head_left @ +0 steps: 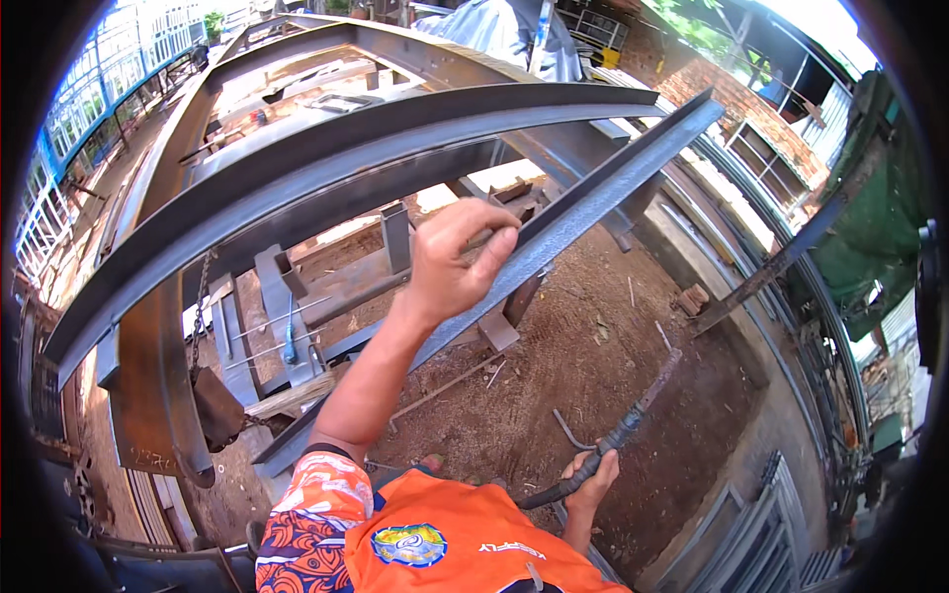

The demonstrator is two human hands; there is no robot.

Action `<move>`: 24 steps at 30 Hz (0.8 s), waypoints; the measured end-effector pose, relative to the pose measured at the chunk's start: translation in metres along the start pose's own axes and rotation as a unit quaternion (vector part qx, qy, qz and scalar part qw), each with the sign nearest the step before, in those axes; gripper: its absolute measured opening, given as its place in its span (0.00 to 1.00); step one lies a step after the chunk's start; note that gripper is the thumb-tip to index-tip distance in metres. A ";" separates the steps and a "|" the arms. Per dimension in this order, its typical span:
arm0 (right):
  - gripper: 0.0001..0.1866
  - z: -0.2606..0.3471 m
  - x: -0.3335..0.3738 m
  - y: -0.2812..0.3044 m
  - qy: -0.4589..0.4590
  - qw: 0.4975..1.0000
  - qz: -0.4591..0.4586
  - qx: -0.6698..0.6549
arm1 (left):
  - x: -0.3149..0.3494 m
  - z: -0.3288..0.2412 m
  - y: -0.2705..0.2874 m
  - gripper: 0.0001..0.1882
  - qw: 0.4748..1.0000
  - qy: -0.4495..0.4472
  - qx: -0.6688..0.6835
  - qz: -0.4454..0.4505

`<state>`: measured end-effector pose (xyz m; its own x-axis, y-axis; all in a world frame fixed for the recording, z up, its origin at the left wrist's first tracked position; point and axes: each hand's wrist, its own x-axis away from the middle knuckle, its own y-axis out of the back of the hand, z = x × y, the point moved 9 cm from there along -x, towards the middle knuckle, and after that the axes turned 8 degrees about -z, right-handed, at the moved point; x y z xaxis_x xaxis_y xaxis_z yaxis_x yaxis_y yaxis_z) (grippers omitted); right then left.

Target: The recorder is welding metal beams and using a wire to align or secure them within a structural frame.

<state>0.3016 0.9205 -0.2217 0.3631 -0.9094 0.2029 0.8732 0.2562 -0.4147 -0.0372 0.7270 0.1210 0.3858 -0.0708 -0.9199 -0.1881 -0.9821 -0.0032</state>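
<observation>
My left hand (457,259) is raised in front of me with its fingers curled toward the thumb. What they hold, if anything, is hidden. It overlaps a steel angle bar (578,222) that slants from the lower left to the upper right; whether they touch I cannot tell. Low on the right, my right hand (591,482) is closed around the grip of a welding torch (623,432). Its dark, wrapped handle leads to a narrow neck pointing up and away, over the dirt floor. A second, longer angle bar (326,148) lies across the frame beyond.
A large rusty steel frame (163,366) fills the left and far side. A chain (201,301) hangs at its near corner. A blue-handled tool (289,341) lies among steel offcuts. A slanting post (771,272) and stacked metal lengths (791,346) stand at right, with metal grilles (756,539) below.
</observation>
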 end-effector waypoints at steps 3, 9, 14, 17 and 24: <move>0.25 0.003 0.011 0.005 0.018 1.000 -0.011 0.012 | -0.047 0.002 -0.030 0.03 0.985 -0.164 -0.004 -0.048; 0.25 0.004 0.025 0.016 0.039 0.999 -0.023 0.017 | -0.081 0.053 -0.074 0.05 0.942 -0.278 -0.166 -0.084; 0.23 0.009 0.027 0.045 0.060 0.995 -0.080 -0.024 | -0.053 0.034 -0.101 0.05 0.964 -0.257 -0.065 -0.022; 0.23 0.019 0.033 0.044 0.051 0.993 -0.109 -0.018 | -0.026 0.017 -0.098 0.03 0.980 -0.195 0.035 0.017; 0.26 0.051 0.019 0.008 0.076 0.994 -0.082 -0.019 | 0.178 -0.021 -0.151 0.12 0.885 0.241 0.119 0.381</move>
<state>0.3324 0.9222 -0.1762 0.1606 -0.9775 0.1366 0.9025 0.0893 -0.4214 0.0792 0.8589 -0.0337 0.3948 -0.8186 -0.4171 -0.7218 -0.5573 0.4105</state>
